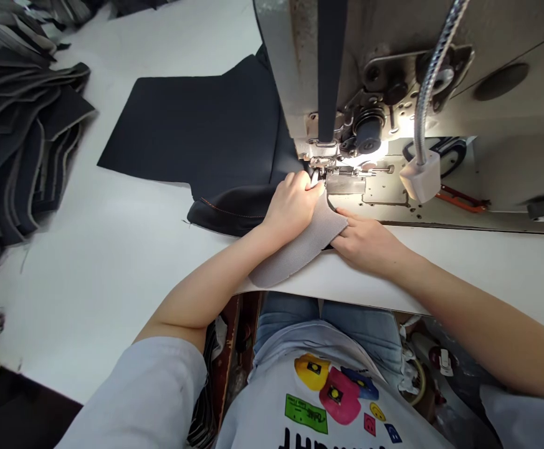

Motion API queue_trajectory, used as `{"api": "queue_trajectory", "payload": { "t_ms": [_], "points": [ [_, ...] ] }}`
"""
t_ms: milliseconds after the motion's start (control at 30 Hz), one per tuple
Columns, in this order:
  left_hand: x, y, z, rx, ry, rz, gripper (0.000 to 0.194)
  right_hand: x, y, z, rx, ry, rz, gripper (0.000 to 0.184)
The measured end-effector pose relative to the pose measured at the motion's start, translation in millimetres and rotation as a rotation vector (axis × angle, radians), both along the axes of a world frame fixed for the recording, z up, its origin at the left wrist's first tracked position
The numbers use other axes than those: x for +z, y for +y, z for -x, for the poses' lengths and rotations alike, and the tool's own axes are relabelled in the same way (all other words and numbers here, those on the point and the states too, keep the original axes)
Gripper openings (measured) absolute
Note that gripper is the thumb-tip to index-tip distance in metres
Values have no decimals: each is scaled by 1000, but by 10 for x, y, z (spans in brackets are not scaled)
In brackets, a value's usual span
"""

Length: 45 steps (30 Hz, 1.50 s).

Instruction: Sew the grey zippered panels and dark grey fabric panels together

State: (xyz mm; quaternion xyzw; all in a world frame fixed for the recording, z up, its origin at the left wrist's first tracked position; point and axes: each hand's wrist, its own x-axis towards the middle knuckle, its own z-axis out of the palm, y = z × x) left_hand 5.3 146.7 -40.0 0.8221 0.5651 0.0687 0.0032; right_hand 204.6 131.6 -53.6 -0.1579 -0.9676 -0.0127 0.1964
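My left hand (295,202) is closed on the grey-backed piece of material (295,252), close in front of the sewing machine's (328,153) needle area. On the piece's right edge, my right hand (367,243) pinches it with the fingers partly hidden beneath. Black material (206,125) lies to the left of the machine head and runs in under it. A padded black edge with orange stitching (232,212) curves beside my left wrist. The needle and presser foot are mostly hidden by my left fingers.
Stacks of dark cut pieces (23,143) lie on the white table (108,262) at the left. A flexible lamp (421,174) hangs at the right of the needle area. An orange-handled tool (461,199) rests on the machine bed. The table's front edge is near my waist.
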Motion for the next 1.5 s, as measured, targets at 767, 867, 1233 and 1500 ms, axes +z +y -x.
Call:
{"api": "queue_trajectory", "payload": {
  "t_ms": [767, 867, 1233, 1500],
  "points": [
    [67, -107, -109, 36, 144, -101, 35, -45, 80, -44, 109, 25, 50, 34],
    [67, -177, -88, -36, 164, -100, 40, -22, 60, -54, 113, -2, 44, 35],
    [394, -186, -362, 7, 233, 198, 54, -51, 8, -27, 161, -30, 415, 30],
    [558, -220, -545, 141, 282, 370, 81, -22, -86, -17, 247, -115, 448, 30]
  ]
}}
